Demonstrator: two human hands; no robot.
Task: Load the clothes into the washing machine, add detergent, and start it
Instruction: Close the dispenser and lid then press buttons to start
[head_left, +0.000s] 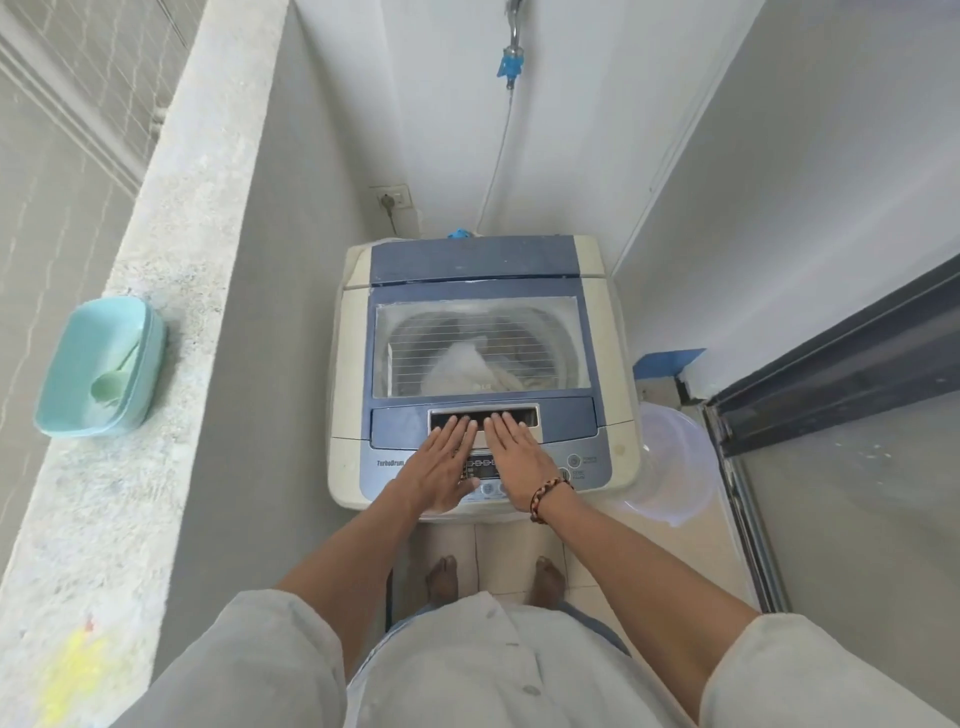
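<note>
Now both hands flat, fingers straight: left hand (441, 462) and right hand (519, 457) side by side on top-load washer (353, 364) lid handle (483, 410); clothes (467, 366) inside drum under window. Risk: palms nudge control panel (480, 467) buttons, wrong cycle

My left hand (441, 462) and right hand (519, 460) lie flat over the washing machine's control panel (480, 467), so I can read only a few buttons and part of the display. Through the streaked lid window (483, 345) I make out pale clothes (467, 366), but not which garments. The button labels (589, 460) are too small to read. The clear basin (675, 462) is partly hidden behind the machine's corner. The tap (511, 52) is cut off by the top edge.
</note>
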